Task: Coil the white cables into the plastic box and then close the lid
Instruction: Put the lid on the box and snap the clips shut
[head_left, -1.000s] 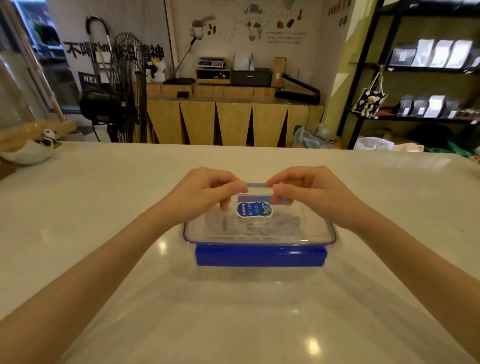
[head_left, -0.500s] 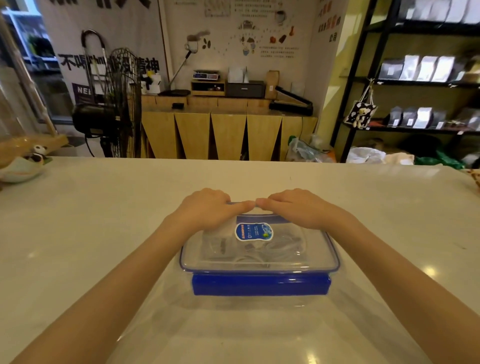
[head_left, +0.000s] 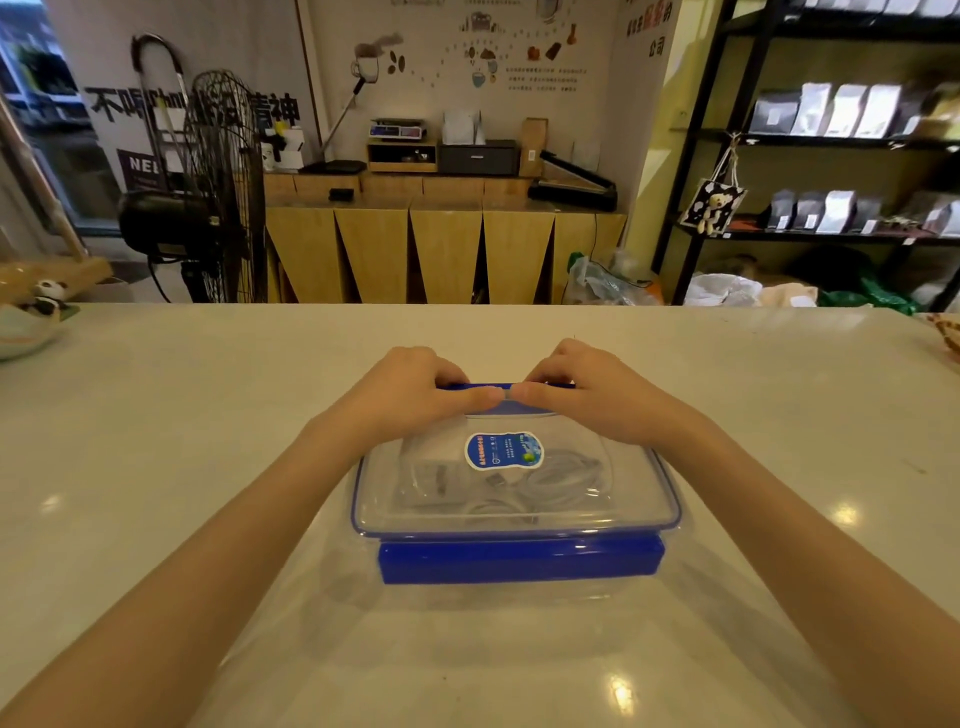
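A clear plastic box (head_left: 644, 512) with a blue-rimmed lid sits in the middle of the white table. The lid (head_left: 519, 512) lies flat on top and carries a blue oval sticker (head_left: 503, 450). Through it I see white cables (head_left: 550, 480) coiled inside next to a white adapter. A blue latch flap (head_left: 519, 562) hangs down on the near side. My left hand (head_left: 410, 397) and my right hand (head_left: 587, 395) rest on the far edge, thumbs meeting on the lid, fingers curled over the far blue latch (head_left: 485, 387).
The white table (head_left: 156, 467) stretches wide on both sides. A pale bowl with a panda figure (head_left: 31, 317) stands at the far left edge. A patterned object (head_left: 948, 330) peeks in at the far right. Beyond the table are a fan, a wooden counter and shelves.
The lid has come down flat onto the box. Both hands dropped from pinching the raised far edge to pressing on it, fingers now curled over the far blue latch.
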